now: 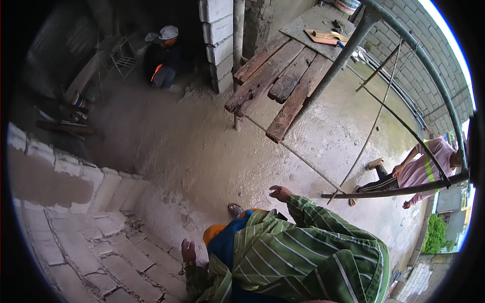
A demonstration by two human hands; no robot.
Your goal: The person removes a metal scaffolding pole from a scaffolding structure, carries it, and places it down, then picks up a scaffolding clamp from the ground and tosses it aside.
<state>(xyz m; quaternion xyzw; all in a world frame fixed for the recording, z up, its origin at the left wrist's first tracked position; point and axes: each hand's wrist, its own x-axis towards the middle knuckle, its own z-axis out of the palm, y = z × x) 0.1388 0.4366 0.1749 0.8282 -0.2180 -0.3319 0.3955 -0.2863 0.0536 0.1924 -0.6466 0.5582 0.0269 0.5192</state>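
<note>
My left hand (188, 252) is low in the head view, beside the rough block wall (118, 255). Its fingers are slightly curled and apart, with nothing between them. Out over the wet concrete floor (202, 151), my right hand (280, 193) hangs with loose fingers and holds nothing. Green striped sleeves cover both my arms. A sandalled foot (235, 209) of mine stands on the floor between the two hands.
A scaffold with worn planks (283, 76) and metal pipes (328, 65) stands ahead right, a wooden float (328, 35) on its board. A person in pink (424, 164) moves at right. Another person (164, 60) crouches far left near a block pillar (220, 45).
</note>
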